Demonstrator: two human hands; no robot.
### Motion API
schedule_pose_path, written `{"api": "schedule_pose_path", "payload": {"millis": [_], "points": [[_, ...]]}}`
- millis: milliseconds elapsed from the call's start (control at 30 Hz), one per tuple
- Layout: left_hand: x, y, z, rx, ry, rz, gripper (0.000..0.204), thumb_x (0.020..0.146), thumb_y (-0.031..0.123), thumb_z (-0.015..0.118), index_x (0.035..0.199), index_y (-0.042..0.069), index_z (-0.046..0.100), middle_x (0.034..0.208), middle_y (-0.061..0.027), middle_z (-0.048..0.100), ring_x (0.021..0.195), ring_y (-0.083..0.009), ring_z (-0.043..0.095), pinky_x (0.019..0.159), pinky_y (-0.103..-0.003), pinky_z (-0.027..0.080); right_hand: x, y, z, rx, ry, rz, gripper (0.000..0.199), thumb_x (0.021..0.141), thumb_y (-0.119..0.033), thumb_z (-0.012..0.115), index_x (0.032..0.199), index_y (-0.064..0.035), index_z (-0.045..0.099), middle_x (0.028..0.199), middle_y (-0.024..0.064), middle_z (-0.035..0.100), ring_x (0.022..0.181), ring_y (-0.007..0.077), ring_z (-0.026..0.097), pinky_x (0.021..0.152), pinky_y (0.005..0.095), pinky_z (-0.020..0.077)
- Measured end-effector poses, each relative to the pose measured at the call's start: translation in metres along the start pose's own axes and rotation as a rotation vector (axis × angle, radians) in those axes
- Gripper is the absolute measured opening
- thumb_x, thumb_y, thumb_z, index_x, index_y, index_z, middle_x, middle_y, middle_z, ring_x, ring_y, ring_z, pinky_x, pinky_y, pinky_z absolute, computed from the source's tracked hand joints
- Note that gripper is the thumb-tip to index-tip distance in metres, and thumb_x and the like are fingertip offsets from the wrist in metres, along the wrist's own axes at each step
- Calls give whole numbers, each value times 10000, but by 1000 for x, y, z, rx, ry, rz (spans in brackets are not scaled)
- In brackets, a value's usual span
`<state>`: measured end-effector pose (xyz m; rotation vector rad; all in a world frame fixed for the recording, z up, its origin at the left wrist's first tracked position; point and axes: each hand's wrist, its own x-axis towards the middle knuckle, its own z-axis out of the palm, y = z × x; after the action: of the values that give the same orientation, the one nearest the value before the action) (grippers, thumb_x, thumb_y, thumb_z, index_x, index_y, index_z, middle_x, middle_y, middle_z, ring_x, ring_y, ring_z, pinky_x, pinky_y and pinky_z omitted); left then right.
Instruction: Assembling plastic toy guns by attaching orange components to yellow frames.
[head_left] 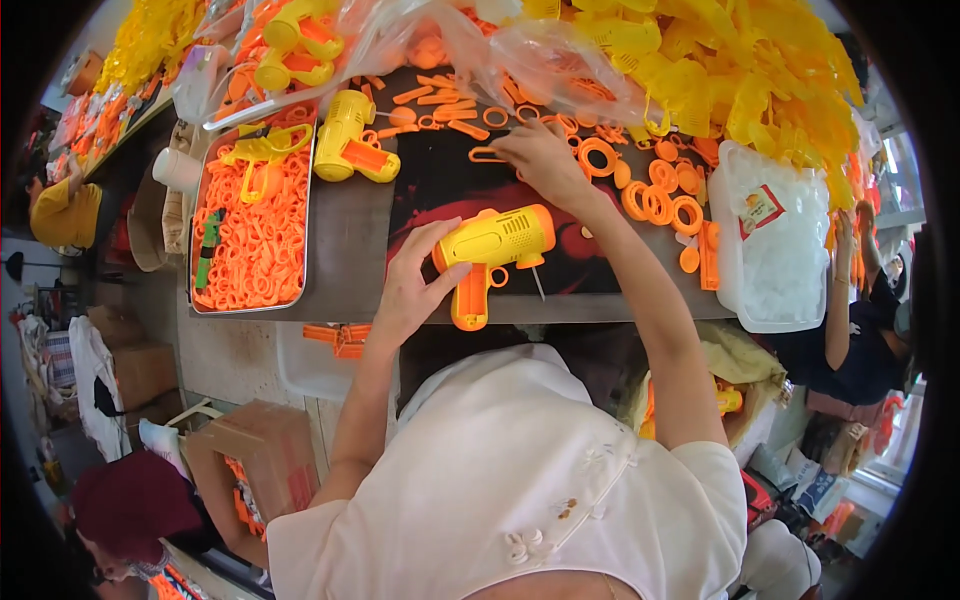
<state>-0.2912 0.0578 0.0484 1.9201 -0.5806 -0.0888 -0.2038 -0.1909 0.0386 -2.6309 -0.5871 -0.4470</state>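
At the frame's centre the left hand wraps thumb and fingers around a glossy yellow toy gun with an orange grip, held over the dark table. Above it, the right hand pinches a thin orange clip among smooth orange rings. A metal tray of orange loops sits upper left.

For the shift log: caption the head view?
Left hand holds yellow toy gun; right hand reaches among orange parts.
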Motion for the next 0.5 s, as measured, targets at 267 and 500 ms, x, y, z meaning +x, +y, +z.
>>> {"api": "schedule_pose_path", "payload": {"millis": [267, 500], "points": [[21, -1, 38, -249, 15, -69, 508, 772, 128, 751, 1235, 7, 584, 1171, -131, 599, 1101, -257, 585, 950, -338, 448, -59, -65, -66, 609, -88, 306, 73, 855, -104, 657, 903, -50, 662, 822, 30, 610, 775, 175, 506, 763, 311, 399], [28, 1, 44, -241, -42, -55, 491, 801, 117, 735, 1252, 7, 575, 1182, -112, 587, 1117, -224, 569, 951, -323, 448, -71, -63, -51, 418, 22, 315, 77, 827, -156, 688, 880, -103, 677, 769, -14, 588, 786, 148, 507, 836, 323, 316]]}}
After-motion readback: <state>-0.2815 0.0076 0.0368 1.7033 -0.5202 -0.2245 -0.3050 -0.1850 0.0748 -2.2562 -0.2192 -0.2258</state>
